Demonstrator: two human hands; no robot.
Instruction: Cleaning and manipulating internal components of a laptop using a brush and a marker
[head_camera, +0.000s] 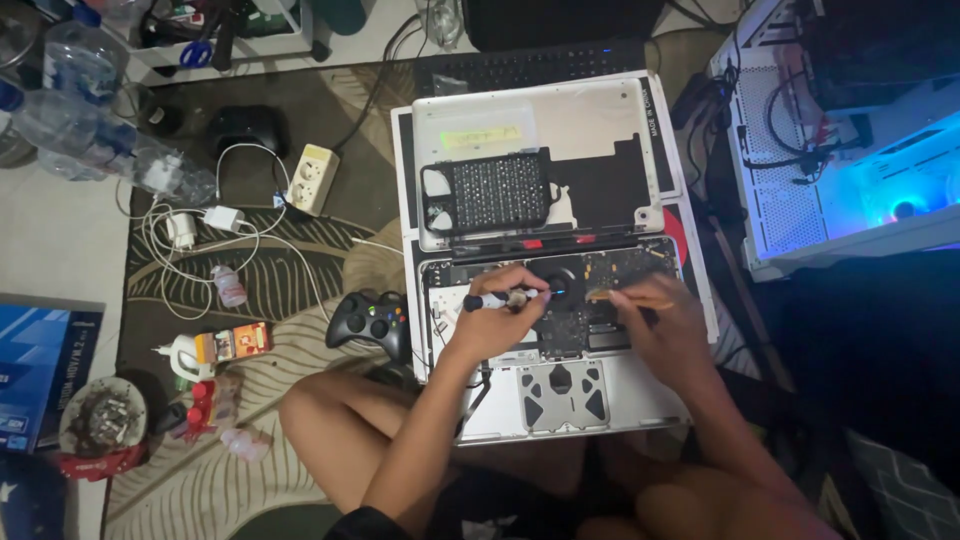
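Left hand (505, 318) pinching a small screwdriver (492, 300) over the fan (556, 281) of the opened laptop (560, 330), right hand (662, 325) gripping a thin stick (628, 298) beside it — best keep the driver upright, light pressure, stick clear of the board.

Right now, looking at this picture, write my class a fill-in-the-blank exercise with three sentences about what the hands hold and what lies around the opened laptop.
1. The left hand holds a black-handled ____ over the opened laptop.
2. The right hand holds a thin ____-coloured stick over the laptop's board.
3. On the rug to the left of the laptop lies a black game ____.

Missing words: screwdriver; orange; controller
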